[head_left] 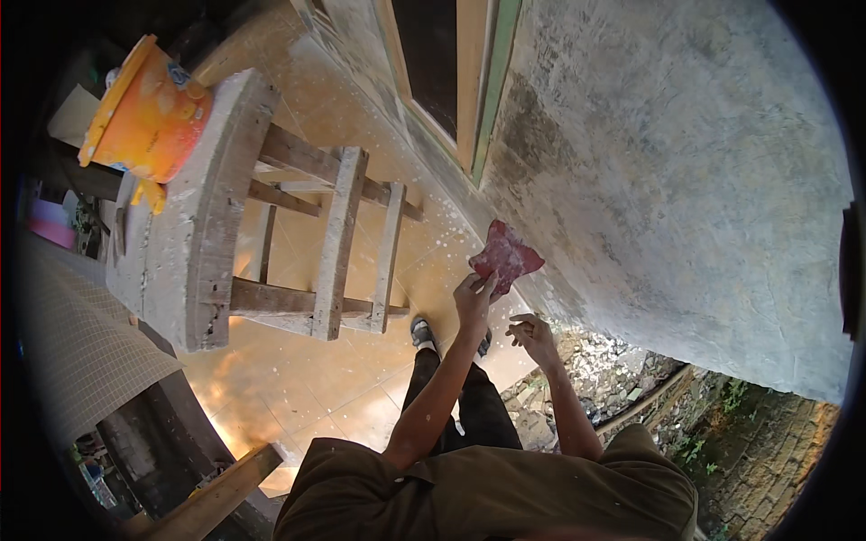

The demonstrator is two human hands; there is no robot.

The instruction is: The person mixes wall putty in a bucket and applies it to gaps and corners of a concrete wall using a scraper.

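Note:
My left hand [476, 302] is closed on the lower edge of a red sheet of sandpaper [507, 257], creased and whitened with dust. The sheet is held out in front of me, close to the foot of the grey plastered wall [667, 180]; whether it touches the wall I cannot tell. Lower and to the right, my right hand [534, 341] hangs in the air with its fingers loosely bent and apart, nothing visible in them.
On the left stands a paint-spattered wooden trestle [207, 225] bearing an orange bucket [153, 117]. Ahead is a door frame [469, 81]. Rubble [595, 361] lies beside the tiled floor [271, 388]. A wooden beam [221, 496] juts in at the lower left.

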